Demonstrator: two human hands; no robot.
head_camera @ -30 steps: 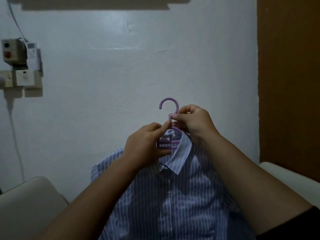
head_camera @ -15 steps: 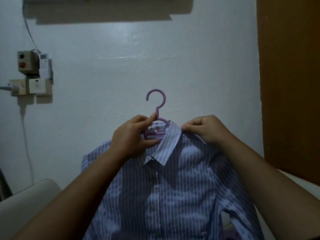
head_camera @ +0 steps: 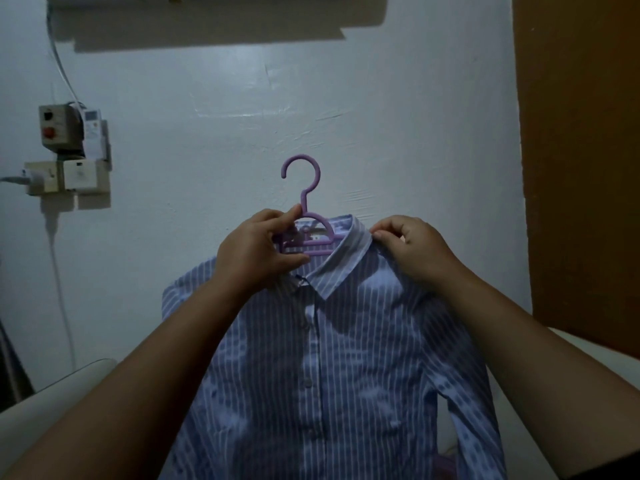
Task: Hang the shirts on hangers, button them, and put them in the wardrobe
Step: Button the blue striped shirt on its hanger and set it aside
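A blue shirt with white stripes [head_camera: 332,368] hangs on a purple plastic hanger [head_camera: 304,188], held up in front of the white wall. My left hand [head_camera: 256,251] grips the hanger's neck and top bars together with the left collar. My right hand [head_camera: 408,251] pinches the shirt at the right side of the collar, near the shoulder seam. The hanger's hook stands upright and free above both hands. The front placket with its buttons runs down the middle; the hanger's arms are hidden inside the shirt.
A brown wooden panel [head_camera: 581,161] fills the right side. Switch boxes and a socket [head_camera: 69,157] are fixed on the wall at the left, with a cable running down. Pale rounded furniture edges [head_camera: 59,389] show at the lower left and right.
My right hand let go of the hanger's neck and moved right to the collar and shoulder. The shirt and hanger now hang more spread out and squarer to me.
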